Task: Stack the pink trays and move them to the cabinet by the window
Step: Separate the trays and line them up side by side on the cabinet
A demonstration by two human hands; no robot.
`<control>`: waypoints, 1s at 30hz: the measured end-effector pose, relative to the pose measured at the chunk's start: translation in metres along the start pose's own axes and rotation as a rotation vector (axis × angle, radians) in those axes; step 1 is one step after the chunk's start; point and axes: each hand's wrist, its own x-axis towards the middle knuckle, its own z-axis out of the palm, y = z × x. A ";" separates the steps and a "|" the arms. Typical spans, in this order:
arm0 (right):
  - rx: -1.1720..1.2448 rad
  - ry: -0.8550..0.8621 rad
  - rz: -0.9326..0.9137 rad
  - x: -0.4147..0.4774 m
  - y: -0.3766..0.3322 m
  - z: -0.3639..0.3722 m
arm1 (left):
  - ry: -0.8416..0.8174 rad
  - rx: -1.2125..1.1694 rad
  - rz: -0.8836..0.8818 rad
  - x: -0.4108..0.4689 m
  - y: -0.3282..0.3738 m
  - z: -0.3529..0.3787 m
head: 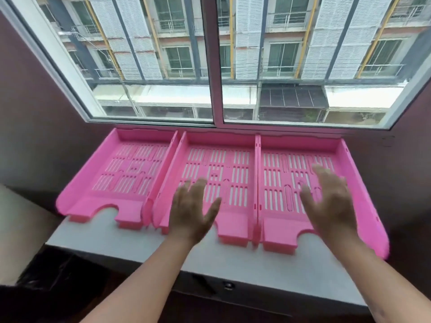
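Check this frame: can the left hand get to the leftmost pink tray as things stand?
Probably yes. The left hand hovers open over the middle tray, and nothing lies between it and the leftmost pink tray.

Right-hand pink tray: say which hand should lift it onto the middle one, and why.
Right. The right hand hovers open directly over the right tray, while the left hand hovers over the middle tray. Probably the left can steady the middle tray.

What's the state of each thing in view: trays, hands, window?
left tray: flat on the ledge, empty, unstacked
middle tray: flat, empty, unstacked, beside the others
right tray: flat, empty, unstacked
left hand: open, fingers spread, over middle tray, holding nothing
right hand: open, over right tray, holding nothing
window: shut
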 end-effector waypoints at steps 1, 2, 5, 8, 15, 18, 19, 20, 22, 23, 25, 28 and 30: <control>-0.015 -0.068 -0.097 -0.002 -0.024 0.013 | 0.056 0.021 -0.068 0.003 -0.019 -0.013; -0.051 -0.153 -0.175 -0.008 -0.046 0.026 | 0.095 0.033 -0.136 0.006 -0.037 -0.023; -0.156 -0.445 -0.336 -0.033 -0.112 0.076 | 0.036 -0.004 -0.262 0.003 -0.102 -0.050; -0.254 -0.684 -0.274 -0.051 -0.139 0.117 | -0.253 -0.055 -0.176 -0.009 -0.155 -0.055; -0.483 -0.821 -0.231 -0.062 -0.143 0.160 | -0.388 0.056 -0.014 -0.008 -0.179 -0.035; -0.506 -0.828 -0.197 -0.063 -0.147 0.160 | -0.363 0.079 0.042 -0.002 -0.178 -0.036; -0.513 -0.832 -0.187 -0.063 -0.148 0.161 | -0.365 0.079 0.050 0.001 -0.178 -0.038; -0.514 -0.828 -0.178 -0.062 -0.149 0.161 | -0.371 0.076 0.057 0.003 -0.180 -0.039; -0.516 -0.834 -0.168 -0.061 -0.149 0.163 | -0.389 0.065 0.066 0.007 -0.183 -0.040; -0.522 -0.849 -0.165 -0.061 -0.151 0.162 | -0.393 0.065 0.070 0.007 -0.184 -0.041; -0.505 -0.867 -0.160 -0.060 -0.153 0.159 | -0.409 0.072 0.076 0.007 -0.183 -0.044; -0.425 -0.735 -0.131 -0.052 -0.156 0.139 | -0.382 0.046 0.064 0.005 -0.172 -0.045; -0.420 -0.438 -0.065 -0.045 -0.143 0.126 | -0.327 -0.097 -0.020 0.004 -0.161 -0.039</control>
